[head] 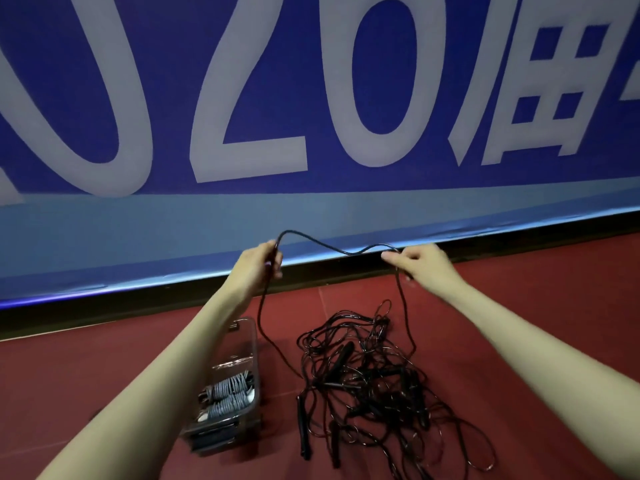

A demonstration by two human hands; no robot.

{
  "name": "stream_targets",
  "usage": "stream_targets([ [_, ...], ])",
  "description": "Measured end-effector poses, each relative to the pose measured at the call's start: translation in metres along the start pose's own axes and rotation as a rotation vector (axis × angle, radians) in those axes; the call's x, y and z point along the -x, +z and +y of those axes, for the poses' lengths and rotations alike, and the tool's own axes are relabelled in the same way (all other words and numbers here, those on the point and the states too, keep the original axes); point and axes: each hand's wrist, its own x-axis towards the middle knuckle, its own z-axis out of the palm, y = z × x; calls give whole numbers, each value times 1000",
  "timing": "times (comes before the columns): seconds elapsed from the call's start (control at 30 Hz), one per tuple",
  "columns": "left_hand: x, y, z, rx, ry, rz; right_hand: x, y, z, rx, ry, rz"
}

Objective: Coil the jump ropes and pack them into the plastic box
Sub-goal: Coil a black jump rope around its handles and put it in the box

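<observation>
A black jump rope (313, 241) stretches in the air between both hands. My left hand (258, 265) grips its black handle end, held up at chest height. My right hand (420, 263) pinches the cord further along, and the cord drops from there to the floor. A tangled pile of black jump ropes (367, 379) with several handles lies on the red floor below. To its left stands the clear plastic box (255, 341), partly hidden by my left forearm, with coiled grey ropes (228, 393) inside.
A blue banner with large pale characters (311, 98) covers the wall ahead, with a dark baseboard (173, 299) along its foot. Red floor (502, 306) spreads around the pile and box.
</observation>
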Motion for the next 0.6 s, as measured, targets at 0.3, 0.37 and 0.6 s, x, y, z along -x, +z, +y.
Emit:
stream_targets([
  [0.3,3,12,-13,-344,78,-147,2,-42,-74,-296,-81,-147],
  [0.37,11,31,7,-288,201,-266,7,-39,-85,-347,-98,-160],
  [0.6,43,97,23,-206,134,-730,13,-28,-104,-469,-127,-5],
])
